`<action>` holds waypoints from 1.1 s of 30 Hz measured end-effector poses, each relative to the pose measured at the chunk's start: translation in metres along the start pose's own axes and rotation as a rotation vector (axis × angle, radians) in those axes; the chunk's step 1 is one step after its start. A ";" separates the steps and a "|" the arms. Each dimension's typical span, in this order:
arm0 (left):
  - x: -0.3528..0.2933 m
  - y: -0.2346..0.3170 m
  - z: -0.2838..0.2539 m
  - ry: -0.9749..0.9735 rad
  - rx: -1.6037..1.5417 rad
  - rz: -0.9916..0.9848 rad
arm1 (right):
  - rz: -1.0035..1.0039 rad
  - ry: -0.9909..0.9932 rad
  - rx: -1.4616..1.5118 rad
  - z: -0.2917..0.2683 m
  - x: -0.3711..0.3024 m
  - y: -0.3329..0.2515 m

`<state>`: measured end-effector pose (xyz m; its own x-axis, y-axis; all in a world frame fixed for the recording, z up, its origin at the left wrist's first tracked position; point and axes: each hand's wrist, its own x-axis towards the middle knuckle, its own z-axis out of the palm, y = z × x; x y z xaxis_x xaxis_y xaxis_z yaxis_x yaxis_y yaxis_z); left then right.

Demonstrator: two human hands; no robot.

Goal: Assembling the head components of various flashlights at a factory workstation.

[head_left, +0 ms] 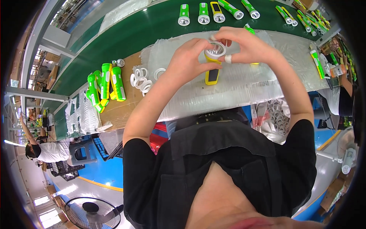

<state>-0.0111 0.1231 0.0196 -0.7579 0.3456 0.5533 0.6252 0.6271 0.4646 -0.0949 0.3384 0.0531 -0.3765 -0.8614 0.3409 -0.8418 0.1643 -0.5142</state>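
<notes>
A yellow flashlight (212, 77) with a dark panel stands on the plastic-covered bench in front of me, its silvery reflector head facing up. My left hand (192, 59) curls around the left of the head, fingers on a white ring (222, 45) at the rim. From the other side my right hand (246, 45) pinches that ring between thumb and fingers; a white band wraps one digit. Whether the ring is fully seated I cannot tell. Partly hidden behind my right hand is another green flashlight (249, 29). Several loose white rings (141, 81) lie left of my left forearm.
Green-and-yellow flashlights (106, 82) are piled at the left on brown cardboard (122, 108). Several more flashlights (203, 13) lie along the far green belt (152, 26). A bag of rings (276, 114) sits below the bench edge at right. Other people work at both sides.
</notes>
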 end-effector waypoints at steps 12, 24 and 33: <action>-0.001 0.005 0.017 0.005 -0.099 -0.104 | 0.112 -0.410 -0.127 -0.020 0.034 -0.016; 0.004 0.005 0.033 0.085 -0.098 -0.114 | 0.405 -0.121 -0.436 -0.002 0.013 -0.010; 0.004 -0.001 0.032 0.073 -0.104 -0.138 | 0.648 -0.327 -0.527 -0.008 0.031 -0.029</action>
<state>-0.0202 0.1463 -0.0009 -0.8243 0.2073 0.5269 0.5353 0.5884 0.6060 -0.0848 0.3109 0.0846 -0.7781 -0.6038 -0.1735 -0.6013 0.7957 -0.0724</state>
